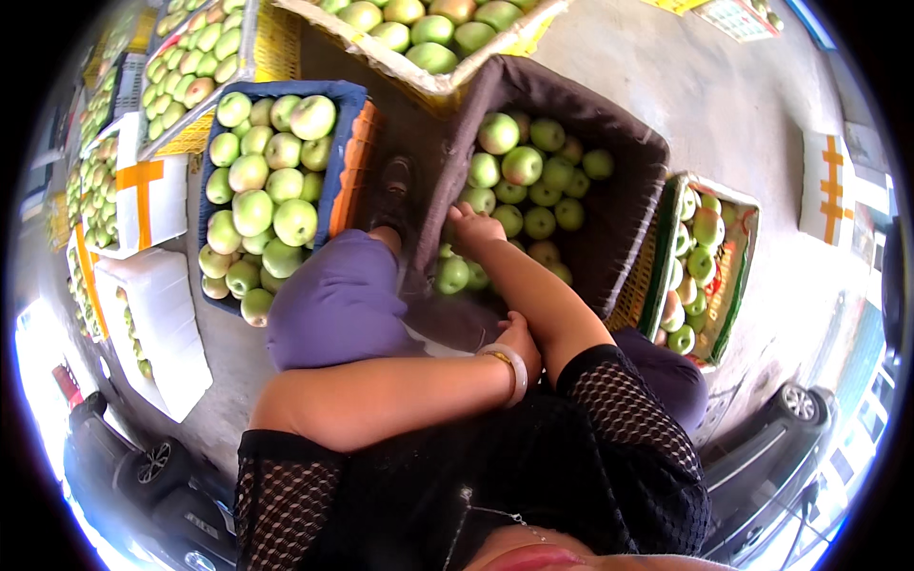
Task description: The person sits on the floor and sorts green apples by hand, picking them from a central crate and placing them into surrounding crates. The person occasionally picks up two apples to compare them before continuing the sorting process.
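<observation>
My right hand (pixel 477 230) is over the left side of a yellow crate with a dark brown cloth lining (pixel 607 235), close to green apples (pixel 523 166). Its fingers are bent, and what lies beneath the palm is hidden. Near my body, my left hand (pixel 525 341), with a pale bangle (pixel 520 371) at the wrist, rests against my right forearm. That forearm hides part of it. Apples cover much of the lined crate's left half, while dark lining shows on its right. Left of my knee stands an orange crate with blue lining (pixel 350 107), heaped with larger green and blushed apples (pixel 253 213).
A yellow crate of apples with a pale padded rim (pixel 457 78) stands ahead. At right is a smaller green-edged box (pixel 739 285) holding apples. White foam boxes (pixel 161 321) and more apple crates line the left. Parked cars (pixel 771 442) show behind on both sides.
</observation>
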Demonstrator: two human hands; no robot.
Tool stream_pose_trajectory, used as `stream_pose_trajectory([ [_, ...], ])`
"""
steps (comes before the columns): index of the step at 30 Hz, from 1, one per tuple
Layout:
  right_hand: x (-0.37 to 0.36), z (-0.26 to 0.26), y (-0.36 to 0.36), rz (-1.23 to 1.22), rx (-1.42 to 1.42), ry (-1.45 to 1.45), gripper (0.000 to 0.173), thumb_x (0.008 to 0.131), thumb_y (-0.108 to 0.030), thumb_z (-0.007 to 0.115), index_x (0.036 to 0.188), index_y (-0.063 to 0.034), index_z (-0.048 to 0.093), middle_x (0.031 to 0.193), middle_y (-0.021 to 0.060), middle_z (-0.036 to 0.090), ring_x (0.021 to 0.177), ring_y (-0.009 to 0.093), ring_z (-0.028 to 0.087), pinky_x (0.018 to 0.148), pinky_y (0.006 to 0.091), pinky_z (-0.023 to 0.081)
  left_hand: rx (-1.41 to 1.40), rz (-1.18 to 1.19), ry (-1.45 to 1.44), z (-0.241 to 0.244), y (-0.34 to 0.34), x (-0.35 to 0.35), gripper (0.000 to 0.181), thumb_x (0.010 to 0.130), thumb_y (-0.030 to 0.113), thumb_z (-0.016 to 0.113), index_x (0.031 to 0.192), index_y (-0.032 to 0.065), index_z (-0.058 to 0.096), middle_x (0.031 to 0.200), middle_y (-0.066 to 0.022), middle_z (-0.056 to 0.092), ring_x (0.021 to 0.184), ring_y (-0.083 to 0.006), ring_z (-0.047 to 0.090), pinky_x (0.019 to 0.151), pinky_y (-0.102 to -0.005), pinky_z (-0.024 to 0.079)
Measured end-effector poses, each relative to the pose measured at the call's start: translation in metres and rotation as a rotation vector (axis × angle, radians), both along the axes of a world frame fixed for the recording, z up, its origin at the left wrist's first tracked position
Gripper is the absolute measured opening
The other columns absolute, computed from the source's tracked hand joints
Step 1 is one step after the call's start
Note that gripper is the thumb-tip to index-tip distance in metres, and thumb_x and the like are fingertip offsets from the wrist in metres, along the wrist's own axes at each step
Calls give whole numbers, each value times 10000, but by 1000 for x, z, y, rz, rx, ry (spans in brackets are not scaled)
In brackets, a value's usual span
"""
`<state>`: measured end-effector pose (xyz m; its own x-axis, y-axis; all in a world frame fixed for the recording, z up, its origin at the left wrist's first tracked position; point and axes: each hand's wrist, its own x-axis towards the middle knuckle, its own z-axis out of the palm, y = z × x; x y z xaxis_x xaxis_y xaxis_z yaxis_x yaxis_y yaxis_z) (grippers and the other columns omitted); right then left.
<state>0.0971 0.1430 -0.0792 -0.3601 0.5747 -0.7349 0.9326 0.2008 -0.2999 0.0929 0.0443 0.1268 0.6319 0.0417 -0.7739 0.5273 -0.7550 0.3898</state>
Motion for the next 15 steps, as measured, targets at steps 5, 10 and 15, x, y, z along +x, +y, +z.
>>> stream_pose_trajectory([
  [5,34,-50,-18,-400,-204,624,674,879,-180,653,1473,-154,334,1440,127,446,1205,295,549,945,424,507,162,-245,-62,-55,-56,54,431,964,338,383,1271,143,615,1294,-59,617,1155,-283,570,942,-506,406],
  [10,141,-44,24,-571,-612,728,760,860,-190,727,1484,-67,312,1377,129,503,1179,267,537,936,409,507,155,-499,143,-65,-20,74,530,877,564,407,1254,240,591,1352,20,559,1251,-213,464,1050,-564,260],
  [15,280,168,-10,-691,-306,716,460,784,-184,632,1214,-48,539,1054,91,589,950,195,582,862,335,493,613,-453,343,-141,-88,123,436,855,499,496,1129,194,644,1141,-42,617,1053,-312,528,832,-557,436],
])
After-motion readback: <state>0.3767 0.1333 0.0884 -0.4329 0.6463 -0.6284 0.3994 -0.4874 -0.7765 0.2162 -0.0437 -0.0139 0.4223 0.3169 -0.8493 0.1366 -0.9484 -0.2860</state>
